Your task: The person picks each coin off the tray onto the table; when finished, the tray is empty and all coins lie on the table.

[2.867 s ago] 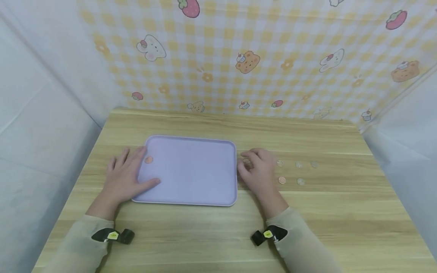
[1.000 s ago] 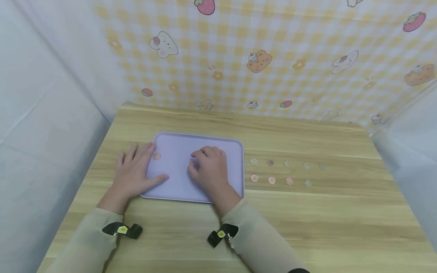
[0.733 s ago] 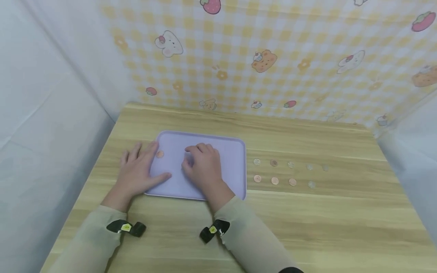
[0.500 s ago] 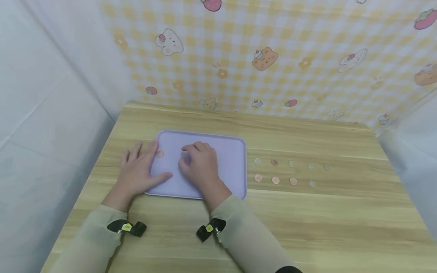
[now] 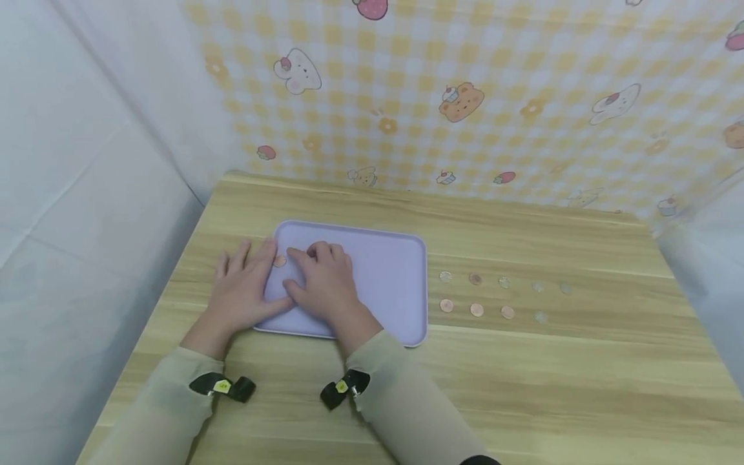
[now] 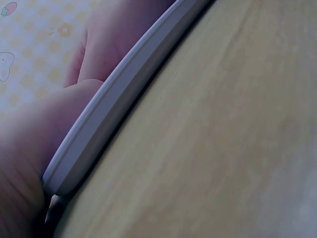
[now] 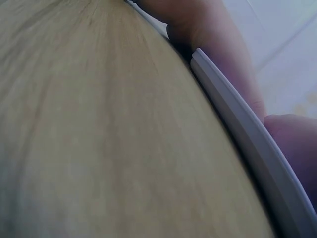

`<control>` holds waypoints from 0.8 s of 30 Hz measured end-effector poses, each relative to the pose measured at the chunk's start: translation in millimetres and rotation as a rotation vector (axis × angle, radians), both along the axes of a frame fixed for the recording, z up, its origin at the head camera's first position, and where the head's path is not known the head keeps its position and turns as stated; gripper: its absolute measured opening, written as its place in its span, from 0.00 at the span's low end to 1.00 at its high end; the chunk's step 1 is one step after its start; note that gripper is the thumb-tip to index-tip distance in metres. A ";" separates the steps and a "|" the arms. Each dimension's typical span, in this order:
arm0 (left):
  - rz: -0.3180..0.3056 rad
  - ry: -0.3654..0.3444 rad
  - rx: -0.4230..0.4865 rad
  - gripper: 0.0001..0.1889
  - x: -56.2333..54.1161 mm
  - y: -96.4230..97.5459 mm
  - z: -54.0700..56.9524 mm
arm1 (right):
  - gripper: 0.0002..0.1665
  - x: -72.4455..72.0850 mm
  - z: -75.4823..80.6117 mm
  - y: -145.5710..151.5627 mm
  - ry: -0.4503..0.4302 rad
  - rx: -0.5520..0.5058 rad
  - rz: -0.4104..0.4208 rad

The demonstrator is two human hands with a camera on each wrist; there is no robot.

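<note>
A pale purple tray (image 5: 383,278) lies on the wooden table. One copper-coloured coin (image 5: 279,261) sits inside it near the left rim. My left hand (image 5: 241,290) rests spread over the tray's left edge, its thumb reaching onto the tray floor. Over the left half of the tray is my right hand (image 5: 325,284), index finger extended close to the coin and thumb apart from it. Nothing shows between that finger and thumb. Both wrist views catch the tray's side wall (image 6: 99,114) and parts of the hands; the coin is hidden there.
Right of the tray, several coins lie in two rows on the table (image 5: 523,387), among them a copper one (image 5: 476,310) and a silvery one (image 5: 445,276). A yellow checked cloth (image 5: 418,64) hangs behind the table, with white sheeting (image 5: 87,194) at the left.
My right hand has left a coin it was handling beside the tray's right edge and crossed leftward to the coin in the tray. Its index finger has straightened. The left hand stays put.
</note>
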State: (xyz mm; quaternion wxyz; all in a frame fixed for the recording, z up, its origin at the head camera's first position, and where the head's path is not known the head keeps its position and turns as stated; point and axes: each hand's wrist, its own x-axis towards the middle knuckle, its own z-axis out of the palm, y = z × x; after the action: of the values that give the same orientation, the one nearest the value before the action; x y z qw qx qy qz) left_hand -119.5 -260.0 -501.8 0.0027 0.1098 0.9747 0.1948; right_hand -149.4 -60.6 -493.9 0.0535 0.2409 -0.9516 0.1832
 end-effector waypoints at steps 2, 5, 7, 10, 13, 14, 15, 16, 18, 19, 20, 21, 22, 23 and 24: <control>0.000 -0.004 0.000 0.64 -0.1 0.6 0.5 | 0.35 1.2 0.2 -0.5 -0.043 0.081 0.008; -0.001 -0.001 -0.001 0.64 -0.2 1.4 1.0 | 0.33 2.2 0.4 -0.8 -0.056 0.138 0.013; -0.001 0.005 -0.001 0.64 -0.2 1.6 1.3 | 0.32 2.7 0.6 -0.9 -0.056 0.156 0.015; -0.001 0.010 0.000 0.64 0.0 2.3 2.4 | 0.31 3.2 0.8 -1.0 -0.058 0.169 0.014; 0.001 0.008 -0.003 0.64 0.2 2.3 2.6 | 0.33 3.3 0.7 -1.4 -0.061 0.191 0.012; 0.002 0.006 -0.005 0.64 0.4 2.2 2.7 | 0.33 3.4 0.8 -1.6 -0.062 0.206 0.015; 0.003 0.006 -0.006 0.64 0.6 1.7 2.6 | 0.33 3.5 1.0 -1.8 -0.060 0.218 0.019; 0.004 0.005 -0.006 0.64 0.7 1.6 2.8 | 0.33 3.6 1.0 -1.9 -0.058 0.228 0.022; 0.007 0.003 -0.009 0.65 1.0 1.1 3.3 | 0.32 3.8 1.0 -2.0 -0.057 0.232 0.025; 0.007 0.005 -0.008 0.65 1.2 1.2 3.9 | 0.31 3.9 1.1 -1.8 -0.054 0.225 0.021; 0.006 0.004 -0.006 0.65 1.6 1.5 4.4 | 0.29 3.8 1.2 -1.5 -0.043 0.202 0.009; 0.005 0.005 -0.005 0.65 1.7 1.7 4.8 | 0.27 3.6 1.0 -1.2 -0.026 0.170 -0.006; 0.003 0.006 -0.004 0.65 1.8 1.9 5.2 | 0.25 3.3 0.5 -0.8 -0.009 0.130 -0.023; 0.002 0.008 -0.004 0.66 1.9 1.9 5.5 | 0.23 3.0 0.0 -0.3 0.011 0.088 -0.039; -0.001 0.009 -0.003 0.66 2.0 2.0 5.6 | 0.21 2.7 -0.6 0.2 0.034 0.050 -0.053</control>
State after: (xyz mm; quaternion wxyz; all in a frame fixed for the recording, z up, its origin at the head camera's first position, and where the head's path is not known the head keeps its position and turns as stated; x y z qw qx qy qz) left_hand -117.5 -257.9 -496.2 -0.0015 0.1111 0.9749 0.1931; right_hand -146.6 -60.4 -494.6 0.0682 0.2197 -0.9610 0.1536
